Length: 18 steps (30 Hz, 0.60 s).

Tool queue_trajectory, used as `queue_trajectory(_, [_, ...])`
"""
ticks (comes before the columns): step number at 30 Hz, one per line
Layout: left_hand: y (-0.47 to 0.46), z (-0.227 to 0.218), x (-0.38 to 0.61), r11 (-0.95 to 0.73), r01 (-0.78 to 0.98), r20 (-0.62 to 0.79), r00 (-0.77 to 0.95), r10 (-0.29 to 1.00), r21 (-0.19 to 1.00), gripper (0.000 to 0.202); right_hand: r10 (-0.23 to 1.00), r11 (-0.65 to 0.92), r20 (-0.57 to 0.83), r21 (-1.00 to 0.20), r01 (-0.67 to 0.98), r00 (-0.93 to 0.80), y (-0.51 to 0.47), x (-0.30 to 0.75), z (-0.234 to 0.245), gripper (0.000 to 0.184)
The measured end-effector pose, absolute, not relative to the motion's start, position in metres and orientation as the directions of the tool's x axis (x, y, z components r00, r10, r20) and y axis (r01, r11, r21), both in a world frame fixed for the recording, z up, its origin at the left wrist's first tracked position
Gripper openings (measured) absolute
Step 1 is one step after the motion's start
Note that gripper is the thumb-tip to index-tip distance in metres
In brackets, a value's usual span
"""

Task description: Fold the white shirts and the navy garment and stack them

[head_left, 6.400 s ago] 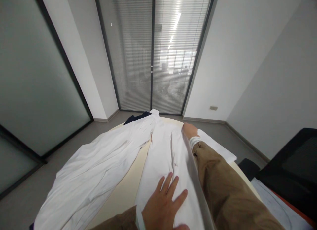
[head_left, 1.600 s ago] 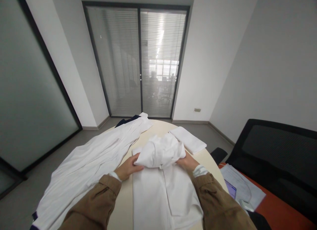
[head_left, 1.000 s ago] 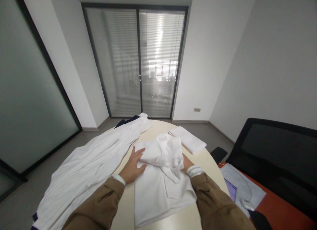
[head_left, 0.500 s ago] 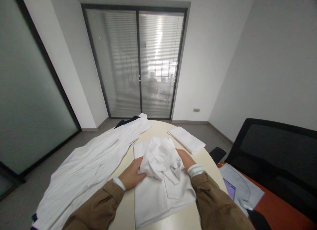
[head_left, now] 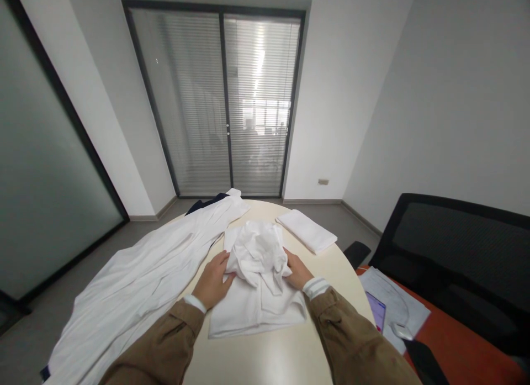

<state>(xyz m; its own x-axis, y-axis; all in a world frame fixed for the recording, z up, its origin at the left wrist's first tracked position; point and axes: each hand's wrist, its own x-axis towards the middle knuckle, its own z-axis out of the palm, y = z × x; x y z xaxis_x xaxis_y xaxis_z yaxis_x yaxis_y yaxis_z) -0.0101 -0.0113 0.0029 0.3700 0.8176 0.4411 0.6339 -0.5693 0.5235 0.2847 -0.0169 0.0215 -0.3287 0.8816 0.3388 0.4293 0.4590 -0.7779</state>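
A white garment (head_left: 256,296) lies partly folded in the middle of the round cream table (head_left: 265,357), its far part bunched up in a loose heap. My left hand (head_left: 212,279) presses against the left side of that heap, fingers curled onto the cloth. My right hand (head_left: 296,270) holds the heap's right side, fingers partly hidden under the fabric. Both sleeves are brown with white cuffs.
A long white coat (head_left: 141,280) lies spread over the table's left side and hangs off the edge. A small folded white cloth (head_left: 306,231) sits at the far right. A black chair (head_left: 451,263), papers (head_left: 393,302) and a phone (head_left: 375,312) are on the right.
The white garment went from flat and long to folded, its far part gathered toward me. Both hands moved onto the bunched heap and squeezed it narrower, and the view shifted slightly left.
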Motion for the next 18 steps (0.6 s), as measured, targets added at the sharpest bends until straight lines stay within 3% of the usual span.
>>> queue_trajectory(5, [-0.018, -0.001, -0.010, -0.483, 0.528, 0.348, 0.340, 0.874, 0.698, 0.053, 0.843, 0.449, 0.208, -0.780, 0.437, -0.495, -0.032, 0.296, 0.025, 0.078])
queue_trajectory(11, [-0.016, -0.002, -0.011, -0.494, 0.536, 0.334, 0.373, 0.866, 0.685, 0.055, 0.811, 0.358, -0.049, -0.746, 0.561, -0.582, -0.054, 0.315, 0.033, 0.130])
queue_trajectory(15, [-0.017, -0.001, -0.010, -0.498, 0.533, 0.352, 0.357, 0.865, 0.684, 0.052, 0.764, 0.412, -0.133, -0.653, 0.636, -0.631, -0.064, 0.309, 0.034, 0.132])
queue_trajectory(18, [-0.019, 0.003, -0.008, -0.485, 0.503, 0.344, 0.350, 0.871, 0.715, 0.054, 0.835, 0.360, -0.106, -0.636, 0.682, -0.540, -0.067, 0.305, 0.033, 0.120])
